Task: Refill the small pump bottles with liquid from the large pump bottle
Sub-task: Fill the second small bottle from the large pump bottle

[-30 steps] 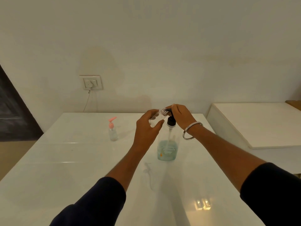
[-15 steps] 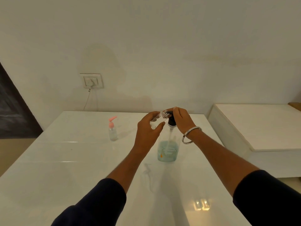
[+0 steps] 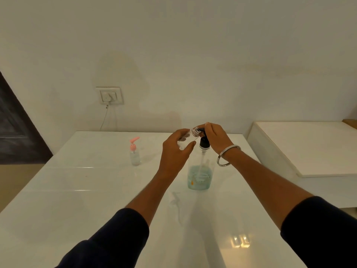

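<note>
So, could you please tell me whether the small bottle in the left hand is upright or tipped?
Tipped: the small clear bottle leans with its open neck toward the large bottle's black pump.

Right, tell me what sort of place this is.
Probably a room in a home: a plain painted wall with a switch-and-socket plate and a cord plugged into it, a glossy white table, and a dark door at the left.
</note>
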